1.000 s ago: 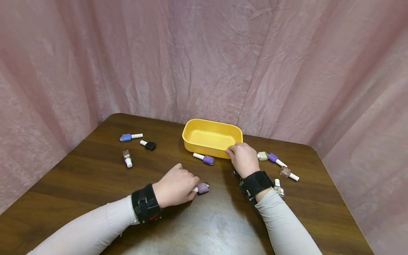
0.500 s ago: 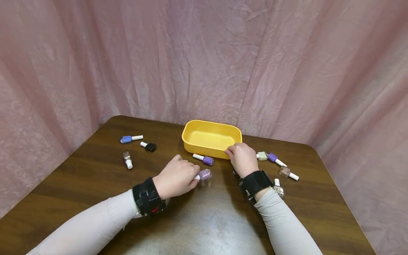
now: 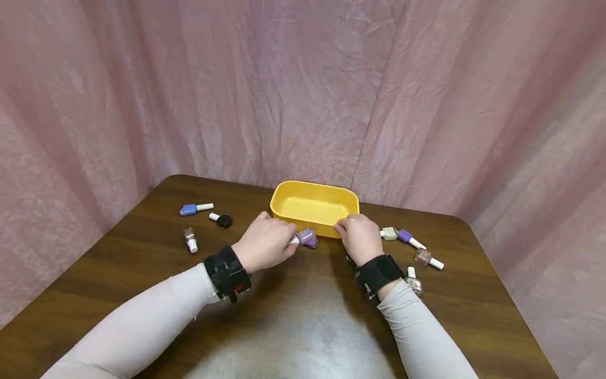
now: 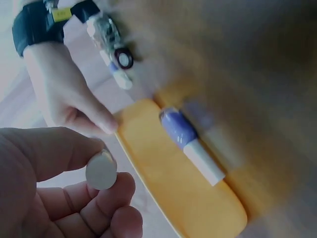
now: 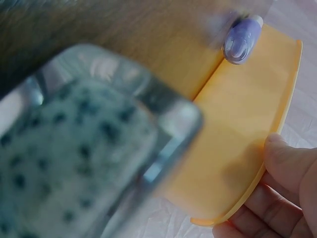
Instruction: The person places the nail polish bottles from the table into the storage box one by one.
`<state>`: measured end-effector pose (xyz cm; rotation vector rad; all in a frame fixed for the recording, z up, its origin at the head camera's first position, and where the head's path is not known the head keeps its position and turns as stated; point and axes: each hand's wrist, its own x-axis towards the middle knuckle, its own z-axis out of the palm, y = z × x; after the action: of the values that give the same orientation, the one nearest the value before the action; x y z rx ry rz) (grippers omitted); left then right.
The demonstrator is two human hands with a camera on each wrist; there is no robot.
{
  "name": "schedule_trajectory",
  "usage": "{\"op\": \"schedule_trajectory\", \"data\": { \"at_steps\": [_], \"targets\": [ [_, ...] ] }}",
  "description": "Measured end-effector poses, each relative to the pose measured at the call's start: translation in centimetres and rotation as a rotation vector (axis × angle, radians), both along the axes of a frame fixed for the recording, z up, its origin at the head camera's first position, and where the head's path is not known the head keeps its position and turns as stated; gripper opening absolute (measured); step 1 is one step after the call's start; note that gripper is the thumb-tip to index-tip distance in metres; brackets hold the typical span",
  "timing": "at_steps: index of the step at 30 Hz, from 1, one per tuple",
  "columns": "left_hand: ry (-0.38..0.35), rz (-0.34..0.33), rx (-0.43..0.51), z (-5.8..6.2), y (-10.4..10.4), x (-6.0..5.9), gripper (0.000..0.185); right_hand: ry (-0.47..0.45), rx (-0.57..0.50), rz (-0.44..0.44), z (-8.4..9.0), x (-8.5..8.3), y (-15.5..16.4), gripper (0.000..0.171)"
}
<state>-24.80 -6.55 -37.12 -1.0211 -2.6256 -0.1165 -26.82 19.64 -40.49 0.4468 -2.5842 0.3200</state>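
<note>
The fingers [image 4: 121,191] of the left hand [image 3: 267,243], at the centre of the head view, pinch the white cap of a light purple bottle [image 3: 306,235], whose body points right, in front of the yellow bin [image 3: 284,219]. Behind it in that view, a darker purple bottle [image 4: 178,128] lies beside the bin's near wall; whether the two bottles touch I cannot tell. The right hand [image 3: 362,239] grips the bin's rim at its near right corner, thumb on one side and fingers on the other.

Left of centre lie a blue bottle [image 3: 189,209], a black bottle [image 3: 224,221] and, below them, a glitter bottle [image 3: 190,236]. Right of centre, a pale green bottle [image 3: 390,233] lies just beside a violet bottle [image 3: 405,236], with a pinkish glitter bottle [image 3: 423,256] below; lower, a clear-walled bottle [image 3: 414,285] is partly hidden by the right wrist strap [image 3: 380,273]. All rest on the brown table [image 3: 303,326] before a pink curtain [image 3: 303,95].
</note>
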Motion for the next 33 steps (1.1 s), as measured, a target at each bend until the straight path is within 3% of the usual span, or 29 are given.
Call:
{"op": "schedule_trajectory", "data": {
  "at_steps": [12, 21, 33],
  "targets": [
    [-0.01, 0.115, 0.029, 1.1, 1.5, -4.0, 0.021, 0.01, -0.011, 0.008, -0.2, 0.1, -0.3, 0.013],
    [-0.105, 0.226, 0.028, 1.3, 2.2, -7.2, 0.021, 0.003, -0.009, -0.001, -0.3, 0.0, -0.6, 0.013],
    [-0.16, 0.298, 0.033, 1.0, 3.0, -9.2, 0.017, -0.004, -0.006, -0.013, -0.1, 0.1, -0.7, 0.014]
  ]
}}
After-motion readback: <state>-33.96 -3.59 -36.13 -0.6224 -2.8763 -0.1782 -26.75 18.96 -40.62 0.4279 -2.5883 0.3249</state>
